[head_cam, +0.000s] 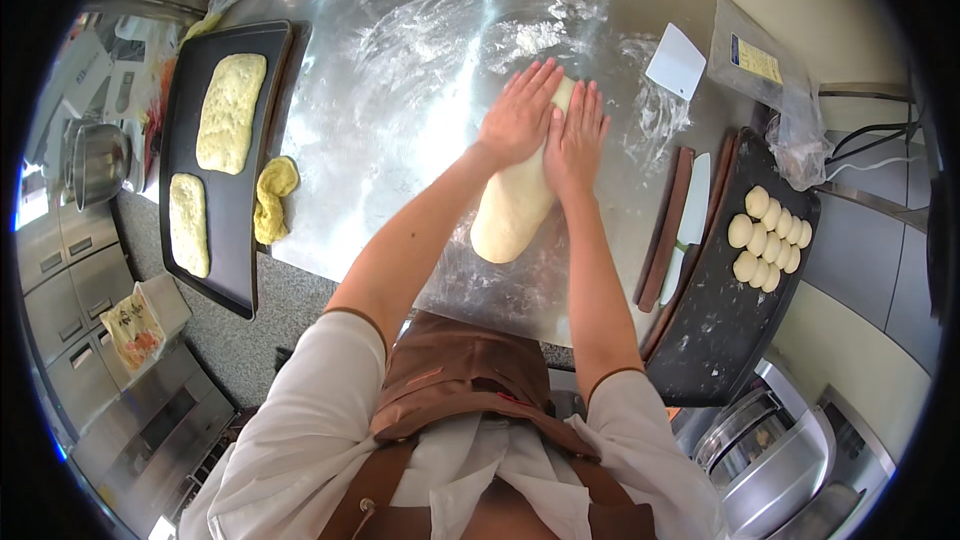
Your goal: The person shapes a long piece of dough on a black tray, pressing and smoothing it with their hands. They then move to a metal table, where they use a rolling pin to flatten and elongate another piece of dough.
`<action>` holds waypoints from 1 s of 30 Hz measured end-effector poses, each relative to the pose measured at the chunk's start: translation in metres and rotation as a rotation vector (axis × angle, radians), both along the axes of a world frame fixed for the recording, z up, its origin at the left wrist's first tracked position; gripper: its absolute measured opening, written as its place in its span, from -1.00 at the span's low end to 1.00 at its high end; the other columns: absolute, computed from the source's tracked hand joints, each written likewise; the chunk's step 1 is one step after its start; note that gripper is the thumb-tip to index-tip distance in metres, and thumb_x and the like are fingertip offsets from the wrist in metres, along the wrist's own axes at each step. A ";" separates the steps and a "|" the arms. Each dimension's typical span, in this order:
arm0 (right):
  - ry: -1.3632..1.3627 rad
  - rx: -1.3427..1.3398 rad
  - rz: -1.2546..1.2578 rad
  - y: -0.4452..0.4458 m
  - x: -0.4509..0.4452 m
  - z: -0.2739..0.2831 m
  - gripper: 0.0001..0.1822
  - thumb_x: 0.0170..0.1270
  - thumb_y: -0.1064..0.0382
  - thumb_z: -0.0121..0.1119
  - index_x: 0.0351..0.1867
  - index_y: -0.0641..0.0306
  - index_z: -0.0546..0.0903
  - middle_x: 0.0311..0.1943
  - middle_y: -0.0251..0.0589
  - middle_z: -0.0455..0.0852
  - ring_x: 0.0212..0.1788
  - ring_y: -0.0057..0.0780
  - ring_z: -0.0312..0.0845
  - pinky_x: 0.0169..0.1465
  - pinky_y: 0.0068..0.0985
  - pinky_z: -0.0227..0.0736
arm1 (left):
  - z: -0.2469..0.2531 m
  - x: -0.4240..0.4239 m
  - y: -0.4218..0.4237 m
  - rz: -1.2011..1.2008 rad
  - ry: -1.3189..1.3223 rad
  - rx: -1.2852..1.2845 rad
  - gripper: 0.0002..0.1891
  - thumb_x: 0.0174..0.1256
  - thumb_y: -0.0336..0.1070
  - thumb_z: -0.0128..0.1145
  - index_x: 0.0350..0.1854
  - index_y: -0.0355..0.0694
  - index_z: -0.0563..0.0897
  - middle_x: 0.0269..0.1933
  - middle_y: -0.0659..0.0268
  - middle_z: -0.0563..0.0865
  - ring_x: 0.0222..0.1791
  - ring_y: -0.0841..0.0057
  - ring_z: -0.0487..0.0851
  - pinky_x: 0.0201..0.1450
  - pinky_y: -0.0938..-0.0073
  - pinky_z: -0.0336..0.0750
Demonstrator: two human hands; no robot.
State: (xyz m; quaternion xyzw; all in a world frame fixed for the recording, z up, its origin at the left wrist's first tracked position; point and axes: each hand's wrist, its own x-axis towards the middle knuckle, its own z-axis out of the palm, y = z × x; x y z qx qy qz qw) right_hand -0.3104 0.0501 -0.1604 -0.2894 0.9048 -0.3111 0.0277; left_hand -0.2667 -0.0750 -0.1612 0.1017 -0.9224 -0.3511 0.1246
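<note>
A long, thick roll of pale dough [511,214] lies on the floured steel worktop [360,187], pointing away from me and slightly to the right. My left hand [523,116] rests flat on the left side of its far half. Beside it, my right hand [577,141] presses along the right side, its thumb close to the left hand. The fingers of both hands are stretched out, neither wrapped around the dough. Between the fingertips the dough's far end shows; the palms hide part of its middle.
Left stands a black baking tray [225,217] with two flat dough pieces [231,114], a yellow cloth [274,199] beside it. Right are a white scraper [676,61], a brown strip [667,232], a knife [694,199] and a dark tray [697,345] holding several dough balls [757,201].
</note>
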 end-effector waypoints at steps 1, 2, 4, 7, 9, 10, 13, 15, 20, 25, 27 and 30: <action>0.000 0.024 0.009 -0.001 -0.006 -0.001 -0.34 0.70 -0.06 -0.35 0.65 0.28 0.15 0.66 0.06 0.07 0.71 -0.04 -0.12 0.69 -0.01 -0.32 | 0.003 -0.005 -0.006 -0.032 -0.061 -0.099 -0.43 0.62 -0.21 -0.14 0.61 -0.20 0.30 0.69 0.15 0.15 0.70 0.21 0.07 0.70 0.09 0.01; 0.012 0.038 0.003 -0.002 -0.014 -0.001 -0.33 0.70 -0.07 -0.38 0.65 0.28 0.15 0.67 0.05 0.07 0.71 -0.05 -0.12 0.69 -0.01 -0.33 | 0.007 -0.012 -0.011 -0.069 -0.161 -0.104 -0.42 0.65 -0.12 -0.20 0.64 -0.15 0.24 0.69 0.16 0.16 0.70 0.22 0.06 0.71 0.11 -0.04; -0.107 0.020 0.080 0.001 -0.030 -0.001 -0.36 0.70 -0.02 -0.31 0.65 0.27 0.15 0.67 0.03 0.07 0.71 -0.07 -0.11 0.69 -0.03 -0.28 | 0.016 -0.021 -0.015 -0.067 -0.217 0.067 -0.40 0.66 -0.12 -0.20 0.67 -0.14 0.19 0.70 0.15 0.14 0.71 0.27 0.03 0.72 0.14 -0.08; -0.159 -0.175 -0.014 0.029 -0.042 0.007 -0.41 0.66 0.14 -0.17 0.61 0.28 0.21 0.63 0.04 0.14 0.68 -0.04 -0.05 0.66 -0.07 -0.14 | 0.026 -0.022 0.002 -0.078 -0.136 0.208 -0.36 0.68 -0.04 -0.23 0.71 -0.09 0.08 0.71 0.19 0.11 0.73 0.27 -0.07 0.73 0.13 -0.15; -0.157 -0.348 -0.129 0.064 -0.030 0.017 -0.45 0.61 0.26 -0.06 0.57 0.29 0.27 0.60 0.07 0.20 0.66 -0.01 0.01 0.63 -0.10 -0.04 | 0.024 -0.016 0.023 -0.127 -0.303 -0.255 -0.34 0.68 0.00 -0.25 0.72 -0.07 0.05 0.72 0.21 0.09 0.74 0.27 -0.11 0.74 0.14 -0.16; -0.145 -0.435 -0.161 0.082 -0.019 0.022 -0.46 0.59 0.33 0.00 0.55 0.30 0.30 0.58 0.08 0.24 0.64 0.01 0.04 0.62 -0.11 0.02 | 0.022 -0.013 0.029 -0.142 -0.346 -0.462 -0.34 0.68 0.03 -0.26 0.71 -0.07 0.05 0.72 0.22 0.07 0.74 0.25 -0.10 0.73 0.10 -0.15; 0.157 -0.100 -0.390 0.151 0.022 0.041 -0.47 0.41 0.35 0.19 0.38 0.39 0.41 0.35 0.16 0.42 0.42 0.09 0.28 0.46 -0.05 0.20 | 0.018 -0.024 0.032 -0.033 -0.206 -0.621 -0.33 0.67 0.06 -0.28 0.71 -0.07 0.07 0.72 0.26 0.07 0.73 0.21 -0.07 0.73 0.07 -0.16; 0.231 0.159 -0.537 0.185 0.045 0.044 -0.48 0.32 0.34 0.27 0.28 0.41 0.45 0.21 0.14 0.48 0.28 0.09 0.38 0.34 -0.02 0.28 | 0.022 -0.033 0.027 -0.072 -0.249 -0.495 -0.33 0.64 0.00 -0.19 0.70 -0.06 0.09 0.71 0.20 0.08 0.72 0.17 -0.05 0.73 0.02 -0.15; 0.200 0.404 -0.498 0.220 0.062 0.034 -0.63 0.31 0.32 0.31 0.07 0.41 0.51 -0.05 0.11 0.60 0.05 0.15 0.50 0.14 0.03 0.36 | 0.053 0.006 0.050 0.075 0.041 -0.363 -0.24 0.46 -0.18 0.08 0.66 -0.22 0.15 0.68 0.00 0.12 0.70 0.10 0.03 0.70 -0.06 -0.08; 0.086 0.096 -0.309 0.198 0.067 0.041 -0.65 0.41 0.29 0.24 0.11 0.43 0.49 -0.04 0.15 0.59 0.02 0.17 0.52 0.08 -0.01 0.41 | 0.060 0.103 0.086 -0.025 -0.299 -0.395 -0.27 0.57 0.00 -0.06 0.66 -0.28 0.15 0.69 0.11 0.15 0.70 0.21 0.04 0.71 0.12 -0.06; -0.046 0.032 -0.219 0.177 0.071 0.048 -0.64 0.41 0.28 0.25 0.14 0.40 0.50 -0.01 0.13 0.59 0.00 0.13 0.54 0.08 -0.03 0.43 | 0.056 0.117 0.090 -0.006 -0.250 -0.430 -0.26 0.59 0.04 -0.08 0.66 -0.29 0.15 0.70 0.16 0.13 0.71 0.26 0.03 0.72 0.18 -0.06; 0.064 0.106 -0.044 0.143 0.066 0.055 -0.64 0.42 0.26 0.24 0.16 0.34 0.50 0.01 0.07 0.59 -0.01 0.07 0.57 0.08 -0.07 0.46 | 0.053 0.129 0.097 -0.001 -0.285 -0.407 -0.26 0.58 0.03 -0.07 0.66 -0.27 0.16 0.70 0.16 0.13 0.71 0.26 0.02 0.72 0.19 -0.07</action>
